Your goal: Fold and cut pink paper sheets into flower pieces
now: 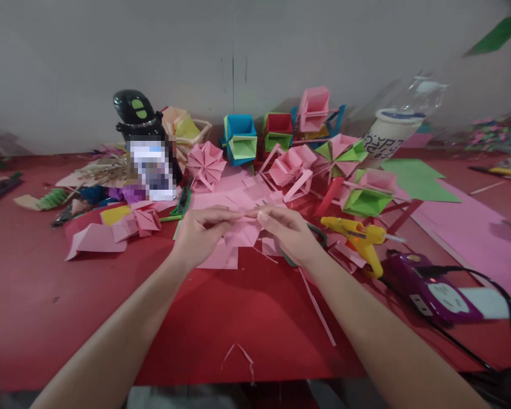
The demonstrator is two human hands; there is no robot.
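Note:
Near the middle of the red table, my left hand (202,233) and my right hand (287,230) meet over a piece of pink paper (243,232). Thumb and fingers of each hand pinch its upper edge, one at each side. The lower part of the sheet hangs toward me between the hands. More pink paper (221,258) lies flat beneath them. Scissors with a green handle (183,201) rest just beyond my left hand. Beside my right wrist is a yellow glue gun (357,236). Some fingertips are hidden behind the paper.
Folded paper shapes (241,139) in several colours stand along the wall. A phone (153,170) leans on a black figure (138,113) at the left. To the right are a purple power strip (434,289) with a black cable, a white cup (387,133) and pink sheets (472,233).

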